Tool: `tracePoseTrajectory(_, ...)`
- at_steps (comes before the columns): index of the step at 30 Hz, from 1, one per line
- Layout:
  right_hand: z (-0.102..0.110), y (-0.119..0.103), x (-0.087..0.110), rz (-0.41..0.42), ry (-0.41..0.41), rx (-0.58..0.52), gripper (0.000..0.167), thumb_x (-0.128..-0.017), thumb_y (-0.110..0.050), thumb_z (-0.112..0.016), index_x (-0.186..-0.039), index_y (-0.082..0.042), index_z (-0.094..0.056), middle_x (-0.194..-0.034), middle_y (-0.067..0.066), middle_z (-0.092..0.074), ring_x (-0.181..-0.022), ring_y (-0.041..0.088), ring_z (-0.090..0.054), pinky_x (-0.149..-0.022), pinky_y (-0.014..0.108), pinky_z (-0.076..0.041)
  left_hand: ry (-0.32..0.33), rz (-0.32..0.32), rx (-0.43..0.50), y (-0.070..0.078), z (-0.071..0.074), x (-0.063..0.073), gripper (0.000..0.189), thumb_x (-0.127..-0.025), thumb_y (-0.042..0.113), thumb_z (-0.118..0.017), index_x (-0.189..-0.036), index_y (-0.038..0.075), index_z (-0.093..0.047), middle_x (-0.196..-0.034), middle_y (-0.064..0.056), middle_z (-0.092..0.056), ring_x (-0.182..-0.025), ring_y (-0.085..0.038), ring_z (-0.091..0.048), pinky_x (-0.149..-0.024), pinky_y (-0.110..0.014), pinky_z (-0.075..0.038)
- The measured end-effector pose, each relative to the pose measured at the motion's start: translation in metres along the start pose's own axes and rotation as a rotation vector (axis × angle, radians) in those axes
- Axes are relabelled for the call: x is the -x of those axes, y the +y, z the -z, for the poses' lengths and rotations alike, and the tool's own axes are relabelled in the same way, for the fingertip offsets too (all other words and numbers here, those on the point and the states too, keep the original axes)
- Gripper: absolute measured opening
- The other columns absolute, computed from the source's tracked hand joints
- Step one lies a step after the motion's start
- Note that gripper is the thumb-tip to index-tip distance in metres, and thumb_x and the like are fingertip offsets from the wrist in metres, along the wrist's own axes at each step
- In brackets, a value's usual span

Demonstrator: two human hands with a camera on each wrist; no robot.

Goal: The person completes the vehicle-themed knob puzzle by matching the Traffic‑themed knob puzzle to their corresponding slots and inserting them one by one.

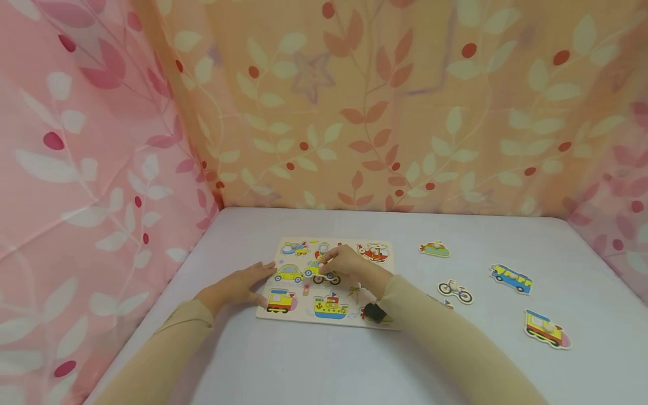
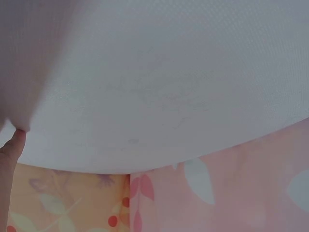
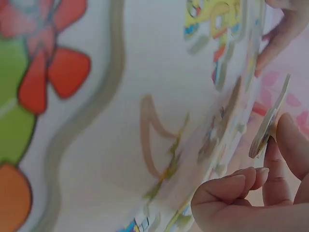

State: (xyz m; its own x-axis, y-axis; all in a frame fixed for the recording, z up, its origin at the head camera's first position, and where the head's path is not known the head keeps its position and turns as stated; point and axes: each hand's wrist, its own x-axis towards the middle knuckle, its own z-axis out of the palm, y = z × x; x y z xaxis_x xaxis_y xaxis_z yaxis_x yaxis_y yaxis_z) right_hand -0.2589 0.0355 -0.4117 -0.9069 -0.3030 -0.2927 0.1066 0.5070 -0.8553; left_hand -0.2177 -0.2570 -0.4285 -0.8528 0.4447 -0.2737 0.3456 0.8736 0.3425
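A wooden puzzle board (image 1: 301, 316) with pictures of vehicles lies on the table. Over its middle my right hand (image 1: 356, 266) pinches a yellow and blue car piece (image 1: 312, 270). In the right wrist view that thin piece (image 3: 268, 121) is seen nearly edge-on, tilted between thumb and fingers, above the board's surface. My left hand (image 1: 242, 286) rests at the board's left edge, fingers spread, near the yellow car (image 1: 289, 274) and the train picture (image 1: 280, 301). Only a finger (image 2: 13, 147) of it shows in the left wrist view.
Loose pieces lie right of the board: a green submarine (image 1: 435, 250), a bicycle (image 1: 455, 292), a blue bus (image 1: 511, 278) and a yellow train (image 1: 548, 328). Another piece (image 1: 448, 304) is partly hidden by my right sleeve. Patterned curtains (image 1: 354, 112) stand behind and beside the table.
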Motion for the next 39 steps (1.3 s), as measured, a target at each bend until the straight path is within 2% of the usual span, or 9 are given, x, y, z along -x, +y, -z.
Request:
tracePoseTrajectory(3,-0.006,-0.001,-0.003,-0.025,-0.006,-0.045,0.018,-0.078,-0.010,-0.082,-0.094,-0.008,-0.075,-0.122,0.010,-0.060,-0.107,0.024,-0.053,-0.096,0.039,-0.043,-0.002,-0.024,-0.015,0.002,0.001,-0.001,0.091,-0.078,0.045,-0.076,-0.151,0.011,-0.035,-0.158,-0.011,-0.028,-0.144,-0.041,-0.017,-0.110,-0.063,-0.021)
tracePoseTrajectory(8,-0.015,-0.002,-0.008,-0.041,0.001,-0.064,0.016,-0.080,-0.011,-0.081,-0.094,-0.008,-0.075,-0.115,0.007,-0.062,-0.101,0.022,-0.053,-0.091,0.037,-0.044,-0.015,-0.008,-0.018,0.003,0.001,-0.003,0.090,-0.078,0.044,-0.077,-0.151,0.011,-0.036,-0.158,-0.009,-0.028,-0.145,-0.039,-0.017,-0.110,-0.063,-0.020)
tracePoseTrajectory(14,-0.027,-0.010,-0.012,0.019,0.041,-0.067,0.015,-0.080,-0.005,-0.079,-0.093,-0.002,-0.074,-0.119,0.012,-0.063,-0.112,0.028,-0.056,-0.094,0.039,-0.047,-0.020,0.012,-0.009,0.003,0.001,-0.004,0.091,-0.078,0.044,-0.077,-0.152,0.013,-0.035,-0.159,-0.007,-0.027,-0.145,-0.038,-0.016,-0.111,-0.062,-0.020)
tracePoseTrajectory(17,-0.034,-0.014,-0.014,0.007,0.037,-0.042,0.016,-0.079,-0.007,-0.080,-0.094,-0.004,-0.074,-0.112,0.009,-0.065,-0.105,0.024,-0.059,-0.090,0.035,-0.049,-0.022,0.017,-0.016,0.003,0.001,-0.004,0.090,-0.079,0.045,-0.077,-0.152,0.013,-0.035,-0.159,-0.007,-0.026,-0.145,-0.038,-0.016,-0.112,-0.061,-0.020)
tracePoseTrajectory(20,-0.039,-0.017,-0.015,-0.036,0.024,-0.062,0.017,-0.079,-0.008,-0.081,-0.094,-0.005,-0.074,-0.102,0.007,-0.065,-0.092,0.021,-0.060,-0.085,0.034,-0.050,-0.023,0.010,-0.022,0.003,0.001,-0.004,0.090,-0.079,0.046,-0.077,-0.152,0.012,-0.035,-0.158,-0.008,-0.027,-0.145,-0.038,-0.016,-0.111,-0.061,-0.020)
tracePoseTrajectory(24,-0.048,-0.022,-0.019,-0.069,0.014,-0.090,0.017,-0.078,-0.009,-0.081,-0.094,-0.006,-0.075,-0.100,0.006,-0.065,-0.089,0.019,-0.059,-0.084,0.033,-0.049,-0.022,0.013,-0.019,0.004,0.001,-0.003,0.090,-0.079,0.045,-0.077,-0.152,0.013,-0.035,-0.158,-0.007,-0.027,-0.145,-0.038,-0.016,-0.111,-0.061,-0.020)
tracePoseTrajectory(31,-0.059,-0.026,-0.030,-0.084,0.032,-0.042,0.013,-0.077,-0.009,-0.082,-0.089,-0.009,-0.076,-0.097,0.004,-0.066,-0.076,0.016,-0.057,-0.060,0.025,-0.046,-0.017,0.005,-0.021,0.003,0.001,-0.003,0.089,-0.078,0.045,-0.077,-0.151,0.012,-0.036,-0.158,-0.008,-0.028,-0.145,-0.039,-0.017,-0.111,-0.062,-0.020)
tracePoseTrajectory(34,-0.063,-0.029,-0.033,-0.090,0.042,-0.004,0.011,-0.077,-0.010,-0.083,-0.085,-0.010,-0.076,-0.096,0.004,-0.064,-0.074,0.016,-0.055,-0.055,0.023,-0.043,-0.012,0.003,-0.022,0.002,0.001,-0.004,0.090,-0.078,0.045,-0.077,-0.151,0.011,-0.036,-0.158,-0.008,-0.028,-0.145,-0.039,-0.017,-0.111,-0.062,-0.020)
tracePoseTrajectory(39,-0.064,-0.035,-0.027,-0.050,0.053,0.100,0.011,-0.078,-0.014,-0.082,-0.087,-0.012,-0.077,-0.095,0.003,-0.066,-0.085,0.019,-0.055,-0.072,0.028,-0.046,-0.008,-0.011,-0.028,0.000,0.000,-0.005,0.091,-0.077,0.046,-0.078,-0.150,0.010,-0.037,-0.158,-0.009,-0.028,-0.144,-0.039,-0.018,-0.110,-0.062,-0.021)
